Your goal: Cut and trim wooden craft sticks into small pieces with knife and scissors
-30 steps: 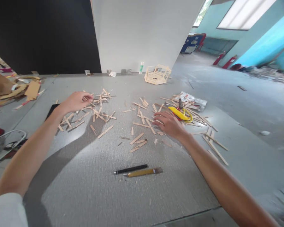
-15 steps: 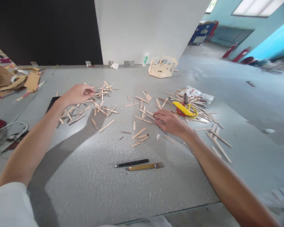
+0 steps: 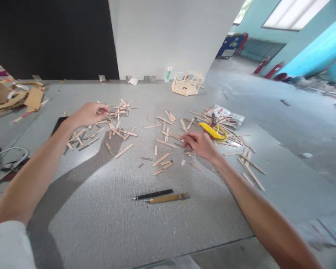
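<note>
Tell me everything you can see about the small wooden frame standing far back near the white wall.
The hexagonal stick frame looks built from pale wooden craft sticks, like the loose ones scattered nearer the hands. It has a flat solid-looking base and open sides: thin uprights joined by rails along the top, so the grey floor shows through. It has no lid, stands upright on the floor close to the white wall, and looks whole. A small green-and-white bottle stands just left of it, apart. Neither hand touches it.
</note>
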A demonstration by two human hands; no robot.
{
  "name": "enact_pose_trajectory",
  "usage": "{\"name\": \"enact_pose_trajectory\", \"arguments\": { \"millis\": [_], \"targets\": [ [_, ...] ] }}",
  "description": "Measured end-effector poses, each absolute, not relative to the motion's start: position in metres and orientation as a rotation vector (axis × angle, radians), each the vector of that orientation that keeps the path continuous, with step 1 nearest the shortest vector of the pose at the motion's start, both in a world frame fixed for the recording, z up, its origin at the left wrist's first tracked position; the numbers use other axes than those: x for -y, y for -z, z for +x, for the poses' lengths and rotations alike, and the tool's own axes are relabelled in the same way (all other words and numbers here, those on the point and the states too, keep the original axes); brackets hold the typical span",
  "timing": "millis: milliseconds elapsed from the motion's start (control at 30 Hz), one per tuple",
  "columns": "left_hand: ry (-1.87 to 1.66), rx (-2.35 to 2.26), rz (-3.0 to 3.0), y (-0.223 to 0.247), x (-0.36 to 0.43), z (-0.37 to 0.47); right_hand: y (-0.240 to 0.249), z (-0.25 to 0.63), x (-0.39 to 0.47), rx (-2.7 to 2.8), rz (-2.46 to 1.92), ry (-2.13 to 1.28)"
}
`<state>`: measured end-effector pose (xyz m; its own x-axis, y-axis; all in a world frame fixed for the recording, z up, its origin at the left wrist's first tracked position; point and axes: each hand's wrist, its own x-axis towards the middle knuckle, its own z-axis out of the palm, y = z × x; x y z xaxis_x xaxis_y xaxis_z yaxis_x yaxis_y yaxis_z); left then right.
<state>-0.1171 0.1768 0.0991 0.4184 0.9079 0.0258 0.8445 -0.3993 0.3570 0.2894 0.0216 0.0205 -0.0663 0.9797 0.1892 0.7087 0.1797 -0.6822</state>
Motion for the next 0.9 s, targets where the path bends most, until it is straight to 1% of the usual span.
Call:
{"name": "enact_pose_trajectory", "arguments": {
  "millis": [533, 633, 767, 833, 900],
  "targets": [
    [-0.305, -1.492, 2.434, -0.095, -0.182, -0.12, -0.028, 0.278, -0.01, 1.959, -1.557, -0.377],
    [-0.296, -1.511, 2.437, -0.097, -0.181, -0.119, -0.023, 0.281, -0.01, 1.933, -1.573, -0.297],
    [-0.287, -1.506, 2.418, -0.098, -0.179, -0.119, -0.012, 0.288, -0.017, 1.846, -1.626, -0.096],
    [-0.285, -1.504, 2.418, -0.098, -0.18, -0.119, -0.005, 0.29, -0.021, 1.898, -1.597, -0.045],
    [-0.296, -1.502, 2.418, -0.098, -0.181, -0.12, 0.002, 0.287, -0.025, 2.039, -1.514, -0.069]
  ]
}}
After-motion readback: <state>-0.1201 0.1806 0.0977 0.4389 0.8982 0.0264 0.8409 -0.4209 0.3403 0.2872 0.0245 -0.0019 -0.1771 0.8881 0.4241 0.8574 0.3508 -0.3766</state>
